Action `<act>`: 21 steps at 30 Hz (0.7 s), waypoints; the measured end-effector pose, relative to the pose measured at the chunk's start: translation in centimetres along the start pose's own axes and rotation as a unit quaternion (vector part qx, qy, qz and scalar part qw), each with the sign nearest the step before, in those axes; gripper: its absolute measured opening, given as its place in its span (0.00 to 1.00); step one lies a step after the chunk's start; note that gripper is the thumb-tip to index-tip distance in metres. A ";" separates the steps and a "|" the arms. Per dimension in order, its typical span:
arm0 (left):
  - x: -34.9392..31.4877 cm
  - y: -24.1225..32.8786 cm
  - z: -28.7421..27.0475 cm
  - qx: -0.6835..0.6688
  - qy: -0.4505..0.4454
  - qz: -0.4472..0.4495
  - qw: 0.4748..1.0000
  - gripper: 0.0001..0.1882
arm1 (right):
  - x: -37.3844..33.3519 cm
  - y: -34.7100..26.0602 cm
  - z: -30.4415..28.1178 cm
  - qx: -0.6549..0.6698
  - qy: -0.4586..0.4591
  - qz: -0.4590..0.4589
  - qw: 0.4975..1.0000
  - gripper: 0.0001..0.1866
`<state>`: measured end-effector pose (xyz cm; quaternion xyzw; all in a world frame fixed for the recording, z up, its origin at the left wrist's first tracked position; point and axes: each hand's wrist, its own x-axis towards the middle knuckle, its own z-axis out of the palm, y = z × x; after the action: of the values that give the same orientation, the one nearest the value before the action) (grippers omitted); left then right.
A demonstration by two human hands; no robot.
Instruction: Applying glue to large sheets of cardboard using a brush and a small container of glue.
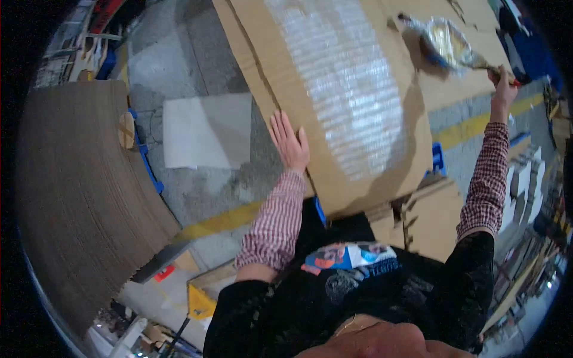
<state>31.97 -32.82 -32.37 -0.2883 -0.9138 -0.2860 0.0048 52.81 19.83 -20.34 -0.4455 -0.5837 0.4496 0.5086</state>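
Note:
My left hand (289,142) lies flat on the left edge of a large brown cardboard sheet (316,161), fingers stretched out. Wide, glossy, whitish streaks (346,89) run in rows down the middle of that sheet, looking like wet glue. At the far right, my right hand (505,88) is closed round the handle of a brush (486,64). The brush's head end reaches the rim of a bowl (444,43) with a shiny, crinkled lining and pale stuff inside. This bowl sits on the cardboard at the upper right.
A tall stack of cardboard sheets (71,191) stands at the left, beside a blue pallet edge (149,164). On the concrete floor lies a white sheet (206,131). More cardboard (436,221) is near my body, and white stacked blocks (522,185) stand at the right.

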 end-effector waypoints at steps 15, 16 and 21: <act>-19.1 1.2 -2.3 -0.450 -0.486 -0.450 0.600 0.38 | -39.1 -7.4 0.8 -0.081 -0.240 -0.080 0.964 0.05; -19.2 1.5 -2.1 -0.458 -0.482 -0.452 0.595 0.38 | -39.4 -7.2 1.9 -0.090 -0.235 -0.108 0.962 0.05; -19.2 3.2 -2.6 -0.471 -0.458 -0.444 0.609 0.36 | -42.4 -5.2 -1.1 -0.182 -0.267 -0.108 0.940 0.08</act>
<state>49.25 -42.09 -31.84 0.0969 -0.5525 -0.4749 -0.6781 57.22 -22.61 -23.33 -0.3287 -0.8143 0.3805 0.2900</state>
